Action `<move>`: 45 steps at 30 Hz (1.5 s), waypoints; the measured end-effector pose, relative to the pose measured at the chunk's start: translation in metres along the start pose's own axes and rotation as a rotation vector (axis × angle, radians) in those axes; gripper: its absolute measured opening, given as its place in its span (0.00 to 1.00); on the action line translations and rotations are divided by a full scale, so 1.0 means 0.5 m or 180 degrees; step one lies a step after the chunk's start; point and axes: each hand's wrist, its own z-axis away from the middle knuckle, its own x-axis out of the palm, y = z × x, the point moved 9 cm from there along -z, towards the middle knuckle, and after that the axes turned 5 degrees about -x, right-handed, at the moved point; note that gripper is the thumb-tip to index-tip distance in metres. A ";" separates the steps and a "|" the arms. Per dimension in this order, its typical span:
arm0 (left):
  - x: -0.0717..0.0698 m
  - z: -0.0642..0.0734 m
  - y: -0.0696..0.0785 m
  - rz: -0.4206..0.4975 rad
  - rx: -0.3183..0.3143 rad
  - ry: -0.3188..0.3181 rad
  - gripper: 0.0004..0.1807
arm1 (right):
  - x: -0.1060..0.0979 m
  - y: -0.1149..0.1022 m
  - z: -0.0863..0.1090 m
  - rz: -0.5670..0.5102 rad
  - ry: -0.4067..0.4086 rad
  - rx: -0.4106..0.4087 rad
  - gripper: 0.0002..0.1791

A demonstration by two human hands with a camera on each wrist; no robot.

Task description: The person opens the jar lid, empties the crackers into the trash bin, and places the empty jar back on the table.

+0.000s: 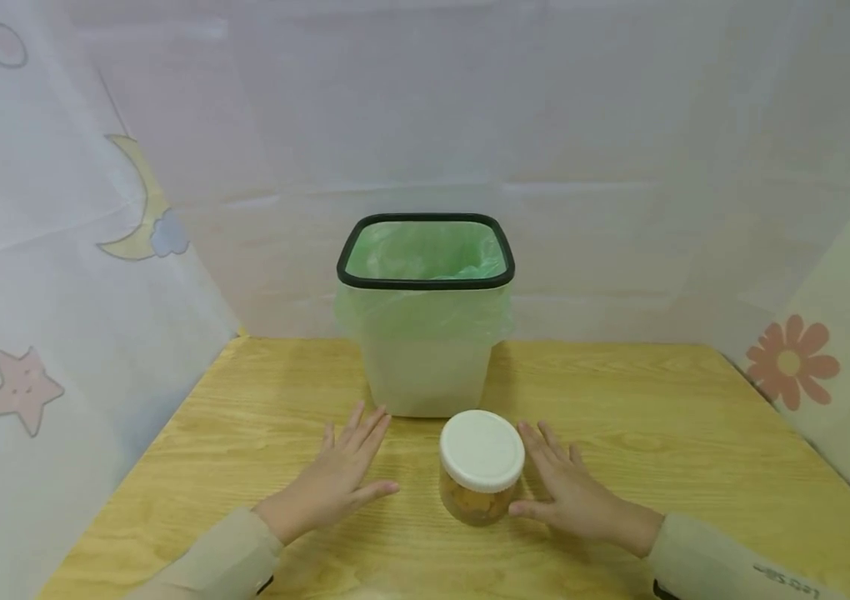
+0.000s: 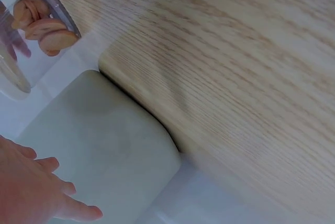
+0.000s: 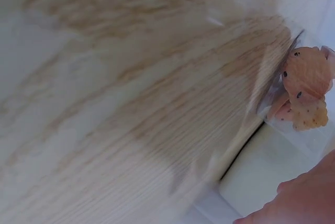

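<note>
A clear jar [image 1: 476, 502] with a white lid stands upright on the wooden table, between both hands. Brown cookies [image 2: 46, 28] lie at its bottom in the left wrist view; the right wrist view shows round and wavy-edged cookies [image 3: 308, 75] through its wall. My left hand [image 1: 338, 479] is left of the jar and apart from it, fingers straight and spread, thumb toward the jar. Close by the jar's right side is my right hand [image 1: 571, 496], fingers extended; whether its thumb touches the jar, I cannot tell. Neither hand holds anything.
Behind the jar stands a pale trash bin [image 1: 425, 375] with a black rim [image 1: 425, 284] and a green liner bag [image 1: 417, 250]. Pale printed cloth [image 1: 620, 150] hangs at the back and along both sides of the table [image 1: 620, 400].
</note>
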 end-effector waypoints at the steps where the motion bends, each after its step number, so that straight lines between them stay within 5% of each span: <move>1: 0.000 -0.001 0.001 0.0026 -0.0002 -0.0009 0.45 | 0.000 -0.001 0.000 -0.0009 0.0013 -0.0006 0.61; 10: 0.004 -0.007 0.006 0.0117 0.0011 -0.0039 0.45 | 0.011 -0.012 -0.007 -0.0331 -0.0010 -0.0157 0.62; 26: 0.012 -0.010 0.007 0.0156 -0.0006 -0.0056 0.46 | 0.029 0.002 -0.022 -0.0527 -0.0111 0.0020 0.61; 45: 0.033 -0.027 0.027 0.0773 0.0045 -0.0171 0.48 | 0.063 0.016 -0.039 -0.2301 0.0011 0.0046 0.63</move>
